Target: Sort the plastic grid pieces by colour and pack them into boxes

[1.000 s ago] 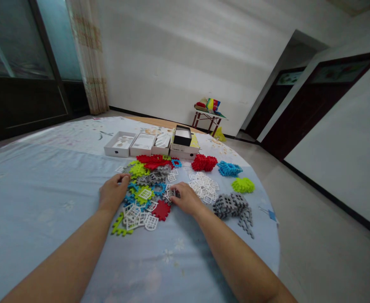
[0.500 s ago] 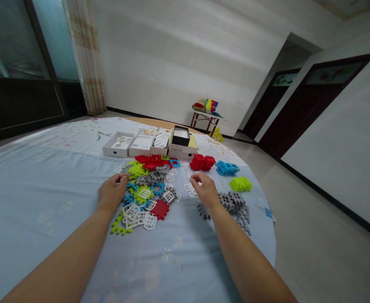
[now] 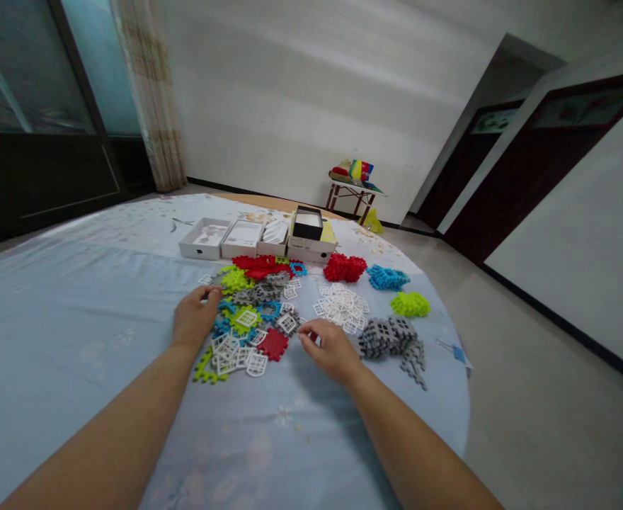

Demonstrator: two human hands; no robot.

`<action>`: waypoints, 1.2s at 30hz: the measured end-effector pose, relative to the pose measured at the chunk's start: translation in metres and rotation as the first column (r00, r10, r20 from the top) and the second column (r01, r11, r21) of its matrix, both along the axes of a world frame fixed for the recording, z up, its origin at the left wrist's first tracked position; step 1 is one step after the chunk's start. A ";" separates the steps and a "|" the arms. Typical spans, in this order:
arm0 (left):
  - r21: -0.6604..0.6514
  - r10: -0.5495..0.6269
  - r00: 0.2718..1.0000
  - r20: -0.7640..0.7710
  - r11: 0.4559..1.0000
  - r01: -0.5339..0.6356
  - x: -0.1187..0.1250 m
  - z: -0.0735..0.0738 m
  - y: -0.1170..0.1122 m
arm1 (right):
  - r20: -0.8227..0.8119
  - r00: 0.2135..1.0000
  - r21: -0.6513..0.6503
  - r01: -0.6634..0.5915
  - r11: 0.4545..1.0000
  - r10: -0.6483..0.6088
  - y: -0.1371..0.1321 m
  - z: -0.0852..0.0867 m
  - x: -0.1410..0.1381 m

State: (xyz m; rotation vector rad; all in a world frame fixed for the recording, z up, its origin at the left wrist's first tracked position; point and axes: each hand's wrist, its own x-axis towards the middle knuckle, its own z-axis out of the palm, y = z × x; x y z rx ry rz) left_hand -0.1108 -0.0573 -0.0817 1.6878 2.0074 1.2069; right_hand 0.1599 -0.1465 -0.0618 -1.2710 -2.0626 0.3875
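Note:
A mixed heap of interlocking plastic tiles (image 3: 253,312), red, green, blue, grey and white, lies on a pale blue cloth (image 3: 78,304). My left hand (image 3: 195,317) rests at the heap's left edge with its fingers curled on the tiles; whether it grips one I cannot make out. My right hand (image 3: 328,347) hovers just right of the heap, fingers bent loosely, with nothing visible in them. To the right lie sorted groups: white grid tiles (image 3: 340,306), a grey pile (image 3: 391,340), a red pile (image 3: 344,268), a blue pile (image 3: 386,278) and a green pile (image 3: 410,304).
Several open white boxes (image 3: 248,239) and a black-lidded box (image 3: 308,224) line the far side of the cloth. The cloth's edge drops off to a tiled floor on the right. A small table with coloured items (image 3: 351,180) stands by the far wall.
My right hand went from the heap to the white tiles and has now come back toward me beside the heap. The left hand has barely moved.

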 end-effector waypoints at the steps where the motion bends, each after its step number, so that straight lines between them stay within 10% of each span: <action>1: 0.027 -0.015 1.000 -0.017 1.000 0.015 0.002 0.003 -0.003 | 0.018 1.000 -0.025 -0.016 1.000 0.016 -0.002 -0.003 -0.003; 7: 0.150 -0.203 0.956 -0.210 0.960 0.237 0.022 0.022 -0.015 | 0.063 0.996 -0.126 -0.058 0.990 0.067 -0.002 -0.014 -0.001; 14: -0.236 -0.680 0.630 -0.375 0.727 0.645 0.039 0.046 -0.034 | 0.068 0.993 -0.167 -0.086 0.982 0.099 0.000 -0.016 0.003; 18: -0.362 -0.713 0.538 -0.450 0.696 0.620 0.045 0.052 -0.045 | 0.084 0.987 -0.174 -0.123 0.977 0.139 -0.001 -0.013 0.004; 24: -0.316 -0.574 0.639 -0.512 0.817 0.482 0.034 0.055 -0.037 | 0.109 0.978 -0.162 -0.161 0.974 0.180 -0.005 -0.008 0.005; 36: -0.449 -0.584 0.612 -0.533 0.808 0.380 0.032 0.053 -0.032 | 0.110 0.974 -0.179 -0.176 0.968 0.198 -0.006 -0.006 0.006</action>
